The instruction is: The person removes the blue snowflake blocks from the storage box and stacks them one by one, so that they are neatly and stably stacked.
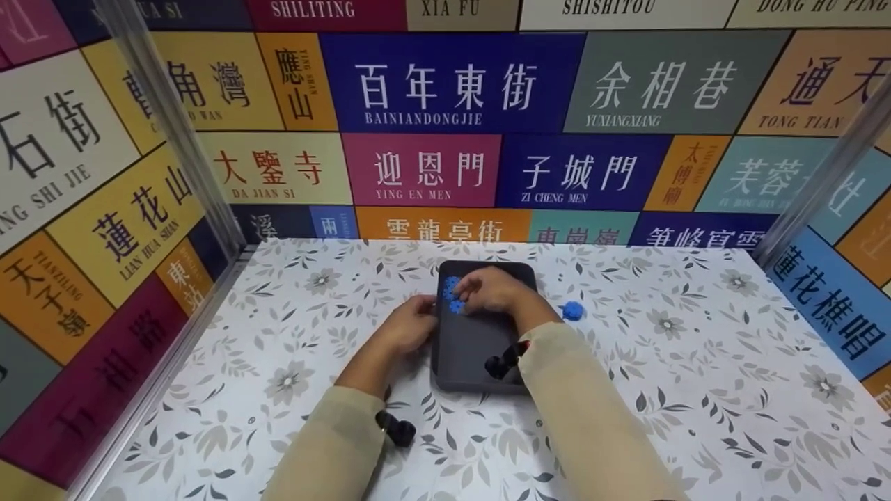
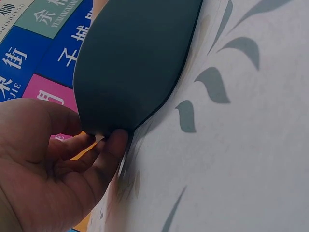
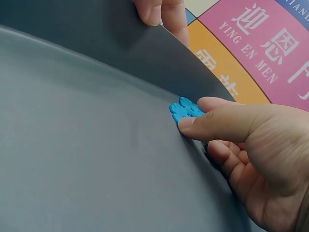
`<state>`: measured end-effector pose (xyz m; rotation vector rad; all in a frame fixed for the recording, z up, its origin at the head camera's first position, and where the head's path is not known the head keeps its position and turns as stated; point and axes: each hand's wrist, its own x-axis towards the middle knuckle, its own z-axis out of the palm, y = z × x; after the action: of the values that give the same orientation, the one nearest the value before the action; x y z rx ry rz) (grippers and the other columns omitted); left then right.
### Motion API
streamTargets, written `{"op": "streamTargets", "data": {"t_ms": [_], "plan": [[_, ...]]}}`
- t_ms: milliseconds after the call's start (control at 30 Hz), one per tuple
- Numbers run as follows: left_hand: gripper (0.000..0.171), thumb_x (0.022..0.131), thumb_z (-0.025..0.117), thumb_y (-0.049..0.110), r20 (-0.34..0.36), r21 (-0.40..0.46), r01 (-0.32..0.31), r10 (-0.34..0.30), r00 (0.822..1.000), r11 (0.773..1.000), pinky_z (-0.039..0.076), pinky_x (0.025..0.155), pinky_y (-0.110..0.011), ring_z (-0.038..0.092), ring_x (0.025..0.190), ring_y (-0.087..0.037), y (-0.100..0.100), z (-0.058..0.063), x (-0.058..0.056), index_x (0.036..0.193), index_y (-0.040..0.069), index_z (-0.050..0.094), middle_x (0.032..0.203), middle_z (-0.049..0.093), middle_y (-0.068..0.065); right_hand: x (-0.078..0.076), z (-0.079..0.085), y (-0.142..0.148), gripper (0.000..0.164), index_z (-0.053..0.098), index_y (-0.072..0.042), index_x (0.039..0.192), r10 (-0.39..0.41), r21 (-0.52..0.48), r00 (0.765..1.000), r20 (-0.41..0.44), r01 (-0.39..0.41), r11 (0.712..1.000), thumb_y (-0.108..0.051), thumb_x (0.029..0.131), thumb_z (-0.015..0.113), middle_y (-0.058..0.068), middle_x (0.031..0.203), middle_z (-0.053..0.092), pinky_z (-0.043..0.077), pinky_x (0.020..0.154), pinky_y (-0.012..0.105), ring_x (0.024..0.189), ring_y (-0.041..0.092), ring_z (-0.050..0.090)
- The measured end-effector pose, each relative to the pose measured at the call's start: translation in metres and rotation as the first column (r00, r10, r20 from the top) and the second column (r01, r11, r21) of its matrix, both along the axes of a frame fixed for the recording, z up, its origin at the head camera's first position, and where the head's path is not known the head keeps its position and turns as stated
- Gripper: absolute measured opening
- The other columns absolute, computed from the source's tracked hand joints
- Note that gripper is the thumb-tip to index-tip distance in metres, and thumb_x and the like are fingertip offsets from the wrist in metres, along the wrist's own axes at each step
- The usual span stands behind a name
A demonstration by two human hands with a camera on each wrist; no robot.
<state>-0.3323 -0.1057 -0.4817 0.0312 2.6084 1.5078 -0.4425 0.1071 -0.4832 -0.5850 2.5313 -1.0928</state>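
Note:
A dark grey tray (image 1: 480, 348) lies on the table. My left hand (image 1: 412, 323) grips its left rim; in the left wrist view the thumb and fingers (image 2: 113, 150) pinch the edge of the tray (image 2: 135, 63). Over the tray's far left part, my right hand (image 1: 491, 289) pinches a blue snowflake-shaped plastic piece (image 3: 183, 110) between thumb and fingers. From above, several blue snowflake shapes (image 1: 452, 287) show beside the right fingertips, partly covered by them. Whether they are joined together cannot be told.
Right of the tray, a small rounded blue cluster (image 1: 573, 310) sits on the floral-patterned table (image 1: 668, 390). Panels with coloured street-name signs (image 1: 452, 83) stand at the back and both sides. Clear upright posts (image 1: 174, 132) mark the corners.

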Motion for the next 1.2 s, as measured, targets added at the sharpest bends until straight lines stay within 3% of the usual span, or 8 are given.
{"op": "streamTargets", "data": {"t_ms": [267, 400, 1033, 1200], "plan": [[0.056, 0.098, 0.053, 0.010, -0.015, 0.018, 0.027, -0.027, 1.000, 0.999, 0.048, 0.118, -0.048, 0.061, 0.135, -0.032, -0.0011, 0.0018, 0.0019, 0.153, 0.003, 0.054, 0.151, 0.062, -0.019, -0.0007, 0.0010, -0.0012, 0.037, 0.082, -0.020, 0.118, 0.046, 0.089, 0.994, -0.094, -0.037, 0.995, -0.015, 0.082, 0.088, 0.002, 0.110, 0.078, 0.057, 0.096, 0.039, 0.103, 0.019, 0.069], [0.055, 0.099, 0.053, 0.011, -0.015, 0.017, 0.019, -0.018, 1.000, 1.000, 0.047, 0.119, -0.047, 0.061, 0.134, -0.032, -0.0014, 0.0018, 0.0019, 0.153, 0.004, 0.055, 0.150, 0.063, -0.018, 0.0004, 0.0016, -0.0022, 0.036, 0.082, -0.020, 0.117, 0.045, 0.095, 0.995, -0.089, -0.036, 0.995, -0.014, 0.082, 0.088, 0.002, 0.110, 0.078, 0.058, 0.096, 0.041, 0.104, 0.020, 0.070], [0.055, 0.098, 0.054, 0.011, -0.019, 0.029, 0.012, -0.012, 1.000, 1.000, 0.053, 0.107, -0.046, 0.064, 0.125, -0.031, 0.0001, 0.0020, 0.0036, 0.153, 0.005, 0.056, 0.146, 0.065, -0.015, 0.0002, 0.0032, 0.0005, 0.037, 0.083, -0.021, 0.118, 0.062, 0.107, 0.991, -0.117, -0.050, 0.993, -0.015, 0.081, 0.089, 0.002, 0.108, 0.079, 0.057, 0.090, 0.033, 0.099, 0.016, 0.067], [0.056, 0.097, 0.054, 0.011, -0.040, 0.018, 0.022, -0.021, 0.999, 1.000, 0.051, 0.111, -0.046, 0.063, 0.124, -0.030, -0.0002, 0.0007, 0.0039, 0.152, 0.004, 0.056, 0.142, 0.067, -0.016, 0.0014, 0.0025, 0.0006, 0.036, 0.083, -0.020, 0.118, 0.069, 0.100, 0.992, -0.107, -0.058, 0.993, -0.014, 0.083, 0.087, 0.002, 0.106, 0.078, 0.055, 0.084, 0.029, 0.095, 0.014, 0.065]]}}
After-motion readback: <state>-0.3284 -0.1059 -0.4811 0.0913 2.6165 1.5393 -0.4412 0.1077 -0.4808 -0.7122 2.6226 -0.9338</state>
